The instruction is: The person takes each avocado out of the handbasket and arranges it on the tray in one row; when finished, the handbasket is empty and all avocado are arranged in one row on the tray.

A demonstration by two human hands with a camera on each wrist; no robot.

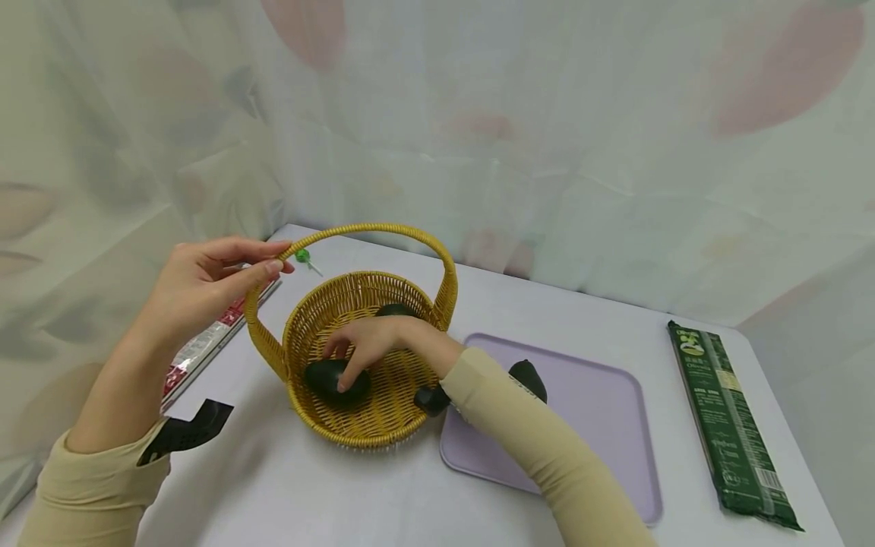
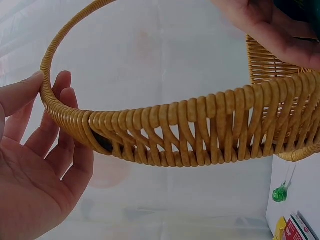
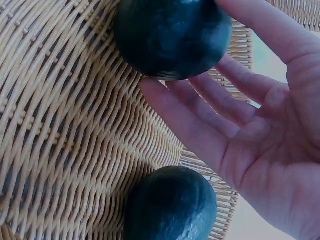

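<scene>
A yellow wicker basket (image 1: 305,315) with a tall hoop handle (image 1: 383,228) stands on the white table. My left hand (image 1: 270,262) holds the handle (image 2: 175,130) at its left side, thumb on the outside and fingers behind. My right hand (image 1: 345,365) reaches into the basket with straight fingers resting on a dark green avocado (image 1: 328,380). In the right wrist view that avocado (image 3: 170,35) lies against the fingertips (image 3: 165,92) on the woven floor (image 3: 75,125). A second avocado (image 1: 396,310) lies at the basket's far side and shows near my right palm (image 3: 172,205).
A lilac tray (image 1: 588,410) lies right of the basket, under my right forearm. A dark green pasta packet (image 1: 731,425) lies near the table's right edge. A green lollipop (image 1: 303,257) and a red and silver packet (image 1: 205,342) lie at the left. A curtain hangs behind.
</scene>
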